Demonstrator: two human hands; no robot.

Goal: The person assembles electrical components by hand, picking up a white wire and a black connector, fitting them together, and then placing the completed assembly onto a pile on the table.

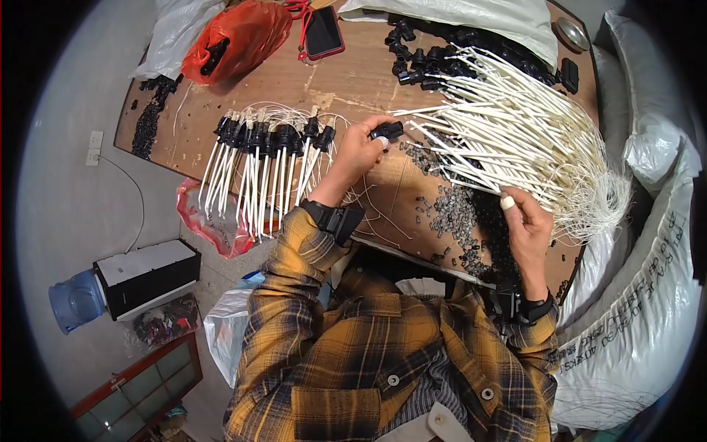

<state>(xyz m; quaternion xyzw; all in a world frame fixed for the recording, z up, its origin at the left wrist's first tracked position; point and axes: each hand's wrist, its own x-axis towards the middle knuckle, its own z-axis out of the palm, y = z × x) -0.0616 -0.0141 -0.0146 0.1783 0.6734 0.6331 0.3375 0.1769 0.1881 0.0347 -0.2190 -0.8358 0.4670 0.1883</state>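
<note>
My left hand is closed round a black plastic fitting, above the middle of the table. A white cover sits on its thumb tip. At the near end of a large bundle of long white tubes with thin wires, my right hand pinches the end of one tube. Its thumb also wears a white cover. Left of my left hand lies a row of white tubes fitted with black fittings, loose wires trailing from them. Small grey clear pieces and tiny black pieces lie between my hands.
More black fittings are heaped at the back under a white sack. A red bag and a phone are at the back left. Filled sacks line the right side. Small black parts lie far left.
</note>
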